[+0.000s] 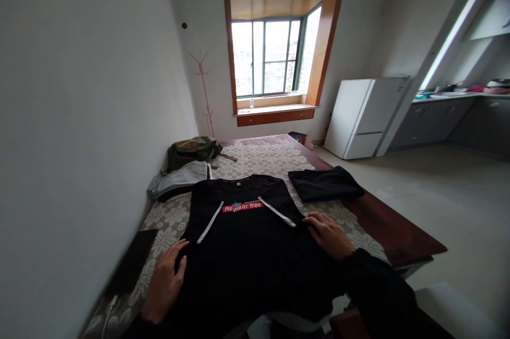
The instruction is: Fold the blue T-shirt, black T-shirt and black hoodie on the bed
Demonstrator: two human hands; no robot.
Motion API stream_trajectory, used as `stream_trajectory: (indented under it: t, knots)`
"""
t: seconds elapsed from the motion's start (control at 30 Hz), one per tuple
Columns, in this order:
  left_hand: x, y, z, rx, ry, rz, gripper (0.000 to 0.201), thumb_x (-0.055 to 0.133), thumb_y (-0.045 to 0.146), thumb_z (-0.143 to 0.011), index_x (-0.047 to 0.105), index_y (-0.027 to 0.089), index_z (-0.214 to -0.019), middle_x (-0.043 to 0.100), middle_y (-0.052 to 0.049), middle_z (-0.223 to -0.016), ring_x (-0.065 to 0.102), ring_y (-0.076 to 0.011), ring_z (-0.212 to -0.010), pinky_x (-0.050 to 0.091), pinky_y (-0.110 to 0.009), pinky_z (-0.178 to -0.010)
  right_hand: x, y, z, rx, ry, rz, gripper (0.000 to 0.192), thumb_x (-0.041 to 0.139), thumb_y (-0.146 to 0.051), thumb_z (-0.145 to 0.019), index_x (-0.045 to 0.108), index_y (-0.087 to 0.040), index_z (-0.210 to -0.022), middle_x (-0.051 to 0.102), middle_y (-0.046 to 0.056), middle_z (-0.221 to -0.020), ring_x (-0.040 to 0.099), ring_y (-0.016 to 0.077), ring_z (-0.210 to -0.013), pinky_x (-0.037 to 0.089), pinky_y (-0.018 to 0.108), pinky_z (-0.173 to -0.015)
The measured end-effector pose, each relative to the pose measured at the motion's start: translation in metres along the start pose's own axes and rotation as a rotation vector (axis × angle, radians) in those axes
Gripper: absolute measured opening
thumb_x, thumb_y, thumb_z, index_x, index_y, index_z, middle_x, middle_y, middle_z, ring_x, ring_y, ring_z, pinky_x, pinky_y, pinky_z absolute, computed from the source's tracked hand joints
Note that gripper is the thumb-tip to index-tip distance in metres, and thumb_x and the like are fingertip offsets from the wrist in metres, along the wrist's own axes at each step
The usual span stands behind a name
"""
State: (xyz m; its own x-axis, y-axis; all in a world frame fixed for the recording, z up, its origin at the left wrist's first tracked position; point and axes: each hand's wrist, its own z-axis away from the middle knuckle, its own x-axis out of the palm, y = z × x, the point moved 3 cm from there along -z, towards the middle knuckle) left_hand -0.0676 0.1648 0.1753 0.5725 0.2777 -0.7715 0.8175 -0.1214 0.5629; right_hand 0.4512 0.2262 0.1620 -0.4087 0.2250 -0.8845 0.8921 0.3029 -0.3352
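Observation:
A black T-shirt point(247, 254) lies spread out, front side up, with its collar pointing away from me. On its chest is a red "Remain free" print, and a white stripe runs along each sleeve. My left hand point(166, 279) rests at the shirt's left edge, fingers stretched out and slightly apart. At the right edge, just below the sleeve, my right hand point(329, 234) touches the fabric with its fingers extended. Neither hand visibly grips the cloth. The shirt's hem hangs toward me at the bottom of the view.
A folded dark garment point(324, 184) lies beyond the shirt on the right. Grey clothing point(181, 178) and a green backpack point(193, 152) sit against the left wall. A black flat object point(133, 259) and a white cable point(109, 312) are near my left hand. A patterned cloth point(263, 161) covers the table point(398, 232).

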Motion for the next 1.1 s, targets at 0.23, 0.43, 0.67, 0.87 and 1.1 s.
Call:
stream_trajectory:
  t: [0.23, 0.43, 0.67, 0.87, 1.1]
  knots:
    - [-0.009, -0.021, -0.022, -0.035, -0.019, -0.037, 0.050, 0.044, 0.033, -0.091, 0.064, 0.020, -0.135, 0.069, -0.013, -0.137, 0.062, -0.0308, -0.132, 0.044, -0.051, -0.118, 0.001, 0.009, -0.021, 0.117, -0.048, -0.161, 0.028, 0.051, -0.041, -0.096, 0.066, -0.025, -0.113, 0.076, 0.008, -0.107, 0.072, 0.0271, -0.099, 0.054, 0.040, -0.090]
    - [-0.019, -0.022, -0.059, -0.340, -0.238, -0.149, 0.044, 0.034, 0.047, -0.100, 0.069, 0.023, -0.113, 0.078, -0.012, -0.109, 0.073, -0.0306, -0.109, 0.052, -0.040, -0.094, 0.013, 0.010, -0.037, 0.319, -0.115, -0.039, 0.033, 0.048, -0.053, -0.099, 0.066, -0.025, -0.101, 0.076, 0.007, -0.081, 0.074, 0.0294, -0.082, 0.047, 0.037, -0.072]
    - [-0.014, -0.008, -0.064, -0.385, -0.283, -0.315, 0.047, 0.042, 0.063, -0.096, 0.070, 0.028, -0.083, 0.077, -0.007, -0.092, 0.074, -0.0302, -0.095, 0.049, -0.036, -0.077, 0.013, 0.010, -0.033, 0.263, -0.097, 0.078, 0.039, 0.048, -0.056, -0.099, 0.066, -0.026, -0.080, 0.078, 0.009, -0.087, 0.074, 0.0313, -0.090, 0.044, 0.036, -0.074]
    - [-0.011, -0.009, -0.059, -0.366, -0.200, -0.410, 0.038, 0.045, 0.053, -0.097, 0.071, 0.028, -0.086, 0.078, -0.006, -0.093, 0.073, -0.0288, -0.094, 0.046, -0.034, -0.073, 0.016, 0.014, -0.034, 0.286, -0.084, 0.131, 0.025, 0.056, -0.042, -0.095, 0.068, -0.025, -0.080, 0.079, 0.008, -0.089, 0.073, 0.0290, -0.090, 0.042, 0.034, -0.071]
    - [-0.010, -0.007, -0.057, -0.378, -0.155, -0.440, 0.035, 0.047, 0.050, -0.097, 0.072, 0.029, -0.085, 0.078, -0.004, -0.094, 0.073, -0.0278, -0.095, 0.046, -0.032, -0.073, 0.019, 0.016, -0.030, 0.289, -0.043, 0.110, 0.034, 0.053, -0.052, -0.097, 0.070, -0.026, -0.084, 0.078, 0.007, -0.089, 0.074, 0.0297, -0.091, 0.046, 0.035, -0.073]
